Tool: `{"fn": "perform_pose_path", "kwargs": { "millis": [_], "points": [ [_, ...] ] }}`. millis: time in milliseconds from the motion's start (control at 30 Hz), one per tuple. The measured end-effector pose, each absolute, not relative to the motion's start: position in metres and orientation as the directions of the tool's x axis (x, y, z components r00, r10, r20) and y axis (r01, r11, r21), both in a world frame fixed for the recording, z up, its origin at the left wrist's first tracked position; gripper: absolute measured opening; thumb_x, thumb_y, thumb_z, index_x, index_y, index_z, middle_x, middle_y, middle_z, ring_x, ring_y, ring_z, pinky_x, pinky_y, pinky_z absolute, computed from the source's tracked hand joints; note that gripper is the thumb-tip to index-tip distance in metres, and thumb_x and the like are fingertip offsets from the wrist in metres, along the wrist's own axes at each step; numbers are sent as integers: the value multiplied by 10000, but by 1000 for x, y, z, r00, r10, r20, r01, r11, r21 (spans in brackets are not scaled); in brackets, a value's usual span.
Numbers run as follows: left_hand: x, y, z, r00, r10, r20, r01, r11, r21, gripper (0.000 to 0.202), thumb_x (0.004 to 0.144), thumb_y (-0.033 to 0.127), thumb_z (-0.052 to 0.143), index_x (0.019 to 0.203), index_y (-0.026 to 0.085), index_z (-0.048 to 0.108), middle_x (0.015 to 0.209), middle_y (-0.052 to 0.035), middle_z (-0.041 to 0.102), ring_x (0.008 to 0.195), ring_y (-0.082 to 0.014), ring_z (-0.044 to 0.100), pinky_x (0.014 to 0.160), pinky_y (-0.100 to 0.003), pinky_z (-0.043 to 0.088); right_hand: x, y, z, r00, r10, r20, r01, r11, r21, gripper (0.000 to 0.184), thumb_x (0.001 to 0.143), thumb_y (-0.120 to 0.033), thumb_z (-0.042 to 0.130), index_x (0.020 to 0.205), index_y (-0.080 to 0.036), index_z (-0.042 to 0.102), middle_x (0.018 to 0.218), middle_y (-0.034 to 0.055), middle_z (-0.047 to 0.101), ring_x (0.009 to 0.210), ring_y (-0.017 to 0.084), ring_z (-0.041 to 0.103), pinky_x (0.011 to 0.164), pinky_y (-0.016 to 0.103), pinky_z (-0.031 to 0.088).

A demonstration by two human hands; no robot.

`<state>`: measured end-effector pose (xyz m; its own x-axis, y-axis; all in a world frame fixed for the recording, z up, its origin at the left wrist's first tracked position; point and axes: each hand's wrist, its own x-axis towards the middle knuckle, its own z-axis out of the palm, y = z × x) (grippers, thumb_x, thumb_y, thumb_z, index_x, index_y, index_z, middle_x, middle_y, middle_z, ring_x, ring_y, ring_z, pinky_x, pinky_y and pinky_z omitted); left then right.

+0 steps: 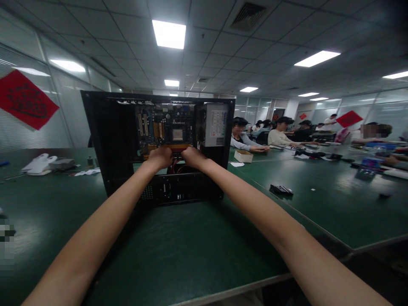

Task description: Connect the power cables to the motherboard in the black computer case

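Observation:
An open black computer case [105, 170] stands on its side edge on the green table, its inside facing me. Within it a motherboard [167, 121] is mounted, with a bare square processor area [177, 134] and orange-yellow memory slots [180, 147] along its lower part. My left hand [162, 157] and my right hand [193, 157] are both inside the case, closed, at the two ends of those slots. What their fingers hold, if anything, is hidden. Dark and reddish cables [177, 166] hang between and below my hands. A silver power supply [214, 125] sits at the case's upper right.
Left on the green table [178, 250] lie a white plastic bag [40, 163] and a grey box-shaped part [62, 164]. To the right are a small white box [243, 156] and a black part [281, 190]. Several people sit along the tables at right.

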<state>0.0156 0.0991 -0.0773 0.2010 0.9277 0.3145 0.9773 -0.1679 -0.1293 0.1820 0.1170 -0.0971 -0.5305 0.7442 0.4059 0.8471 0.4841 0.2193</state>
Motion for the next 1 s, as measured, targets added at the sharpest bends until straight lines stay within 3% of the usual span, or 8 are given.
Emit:
{"fn": "perform_pose_path", "kwargs": {
  "millis": [300,467,567,700,800,867,1000],
  "points": [
    [17,96,-78,192,928,320,980,-166,-106,415,911,400,494,1140,146,729,1237,-211,693,1123,-339,663,902,-365,530,185,116,-97,-540,742,397,841,489,231,332,901,-59,488,1083,-92,763,1073,238,730,1036,297,701,838,321,529],
    [9,103,-80,199,938,285,979,-204,-14,388,900,442,516,1085,194,751,1165,-163,732,1086,-310,681,871,-344,536,185,110,-96,-530,743,408,847,480,227,305,928,-98,485,1054,-106,763,1059,222,735,1003,297,709,802,321,524],
    [5,106,-78,177,951,253,981,-190,30,395,898,478,531,1089,213,753,1129,-143,748,1064,-288,690,859,-327,535,183,101,-93,-525,725,446,850,472,233,294,957,-131,469,1045,-126,749,1054,187,742,990,279,711,795,309,512],
    [5,98,-76,185,944,273,981,-192,-2,416,915,499,508,1088,210,751,1162,-156,736,1098,-307,678,863,-349,531,189,81,-92,-532,657,535,842,481,246,328,1036,-262,405,1045,-154,714,1056,141,745,977,250,704,763,294,485],
    [3,79,-81,240,916,322,970,-235,-56,428,950,475,454,1063,186,749,1170,-178,725,1077,-319,681,828,-360,523,211,60,-97,-616,631,472,788,491,371,462,1066,-422,336,1030,-149,706,999,156,743,897,260,703,701,313,450],
    [-1,61,-89,298,898,323,953,-301,-44,468,984,463,383,987,181,755,1073,-169,749,982,-304,704,764,-352,508,234,45,-103,-702,595,392,706,511,490,515,1066,-472,306,1036,-138,698,963,176,736,878,266,694,689,322,416],
    [-14,34,-103,341,856,389,922,-385,38,653,1008,572,250,775,209,740,807,-120,744,757,-257,696,655,-338,453,274,23,-116,-737,598,315,642,472,604,444,1062,-421,353,1007,-141,692,893,187,729,846,253,665,732,345,366]
  ]
}}
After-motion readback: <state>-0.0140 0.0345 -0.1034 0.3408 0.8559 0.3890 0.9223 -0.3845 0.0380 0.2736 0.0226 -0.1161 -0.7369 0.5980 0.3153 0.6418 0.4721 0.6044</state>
